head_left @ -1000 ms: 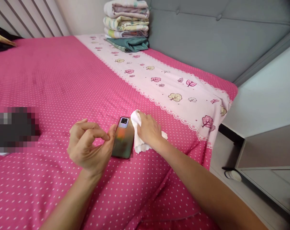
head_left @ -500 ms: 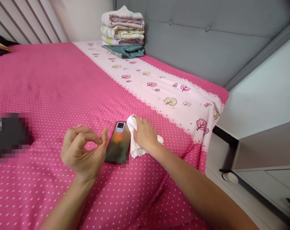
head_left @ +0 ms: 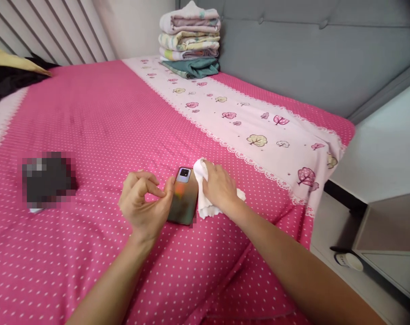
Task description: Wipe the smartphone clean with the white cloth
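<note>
A smartphone [head_left: 184,198] lies on the pink dotted bedspread, its shiny back and camera block facing up. My right hand [head_left: 220,187] grips a bunched white cloth [head_left: 207,207] against the bed, along the phone's right side. On the other side is my left hand [head_left: 146,198], palm partly turned up and fingers curled, with the index fingertip at the thumb in a pinch. Its thumb overlaps the phone's left edge in view; I cannot tell whether they touch. Anything between those fingertips is too small to make out.
Folded bedding [head_left: 189,40] is stacked by the grey headboard [head_left: 276,49]. A dark pixelated object [head_left: 49,180] lies to the left on the bed. Black and yellow fabric [head_left: 15,74] is at the far left. A white tub [head_left: 349,261] and a cabinet [head_left: 391,221] stand beyond the bed's right edge.
The view has shifted left, so everything appears further right. Both hands keep almost the same pose, the left slightly closer to the phone; the cloth stays under the right hand.
</note>
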`<state>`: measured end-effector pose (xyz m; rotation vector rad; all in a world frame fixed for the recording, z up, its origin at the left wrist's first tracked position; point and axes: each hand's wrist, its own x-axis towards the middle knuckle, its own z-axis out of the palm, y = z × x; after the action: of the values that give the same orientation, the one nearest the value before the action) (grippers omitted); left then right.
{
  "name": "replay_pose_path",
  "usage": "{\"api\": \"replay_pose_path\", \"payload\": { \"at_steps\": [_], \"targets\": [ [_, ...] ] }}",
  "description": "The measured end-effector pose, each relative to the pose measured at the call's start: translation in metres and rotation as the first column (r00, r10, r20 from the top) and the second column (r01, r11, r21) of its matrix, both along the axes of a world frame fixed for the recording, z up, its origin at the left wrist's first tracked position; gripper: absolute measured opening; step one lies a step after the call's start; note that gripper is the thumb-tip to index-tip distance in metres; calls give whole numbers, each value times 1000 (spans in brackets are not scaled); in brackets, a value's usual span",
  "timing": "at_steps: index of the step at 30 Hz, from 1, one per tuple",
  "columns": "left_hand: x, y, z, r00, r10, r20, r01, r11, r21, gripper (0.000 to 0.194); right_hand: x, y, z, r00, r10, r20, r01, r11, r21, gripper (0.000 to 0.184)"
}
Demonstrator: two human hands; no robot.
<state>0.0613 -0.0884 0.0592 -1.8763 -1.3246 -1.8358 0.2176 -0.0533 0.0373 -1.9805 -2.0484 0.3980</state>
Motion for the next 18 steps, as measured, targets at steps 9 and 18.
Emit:
{"api": "replay_pose_path", "payload": {
  "at_steps": [9, 18],
  "targets": [
    [-1, 1, 0, 1000, 0, 28, 1, 1000, -9, 35, -1, 0, 1, 1000, 0, 2, 0, 1000, 6, 49],
    [-2, 3, 1, 994, 21, 104, -14, 997, -72, 35, 0, 1, -1, 1000, 0, 10, 0, 1000, 2, 49]
  ]
}}
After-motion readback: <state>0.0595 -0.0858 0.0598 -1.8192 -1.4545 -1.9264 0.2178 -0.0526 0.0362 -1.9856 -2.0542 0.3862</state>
